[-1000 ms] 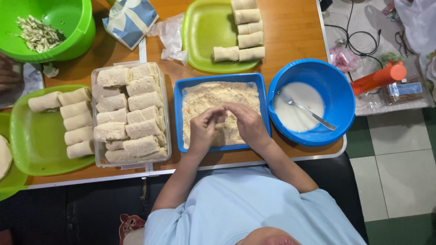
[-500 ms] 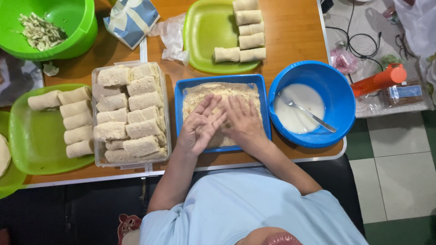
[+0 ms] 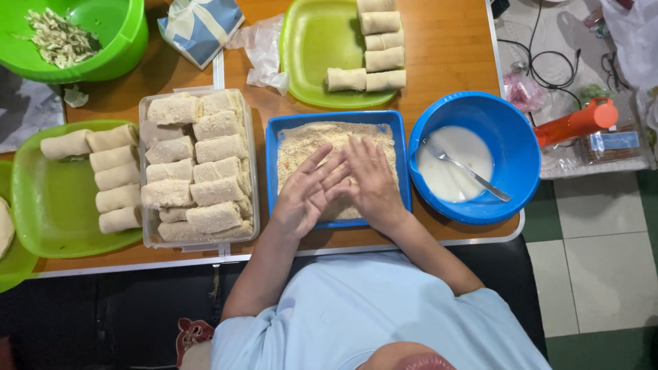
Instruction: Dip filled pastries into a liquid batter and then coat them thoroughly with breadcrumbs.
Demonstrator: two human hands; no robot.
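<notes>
right now pressing both palms flat and spread over the blue tray of breadcrumbs (image 3: 288,137), left hand (image 3: 308,195) overlapping the fingers of the right hand (image 3: 371,181). probably rolling a spring roll underneath, though hidden by the hands, so cannot tell for sure. sitting at the wooden table (image 3: 445,48), tray directly ahead.

judging progress from the piles: holding a good stack of breadcrumbed rolls (image 3: 195,164) already in the clear plastic container (image 3: 252,171) just left of the tray, nearly filling it. waiting uncoated on the upper green plate (image 3: 308,55), five plain rolls (image 3: 373,44); lying on the left green plate (image 3: 48,219), another five or so plain rolls (image 3: 103,175). looking more than half done, with roughly ten pieces left to dip and coat.

standing just right of the tray, a blue bowl (image 3: 514,137) of thin white batter with a metal spoon (image 3: 466,171) resting in it. sitting at the far left corner, a green bowl (image 3: 130,34) of shredded filling.
</notes>
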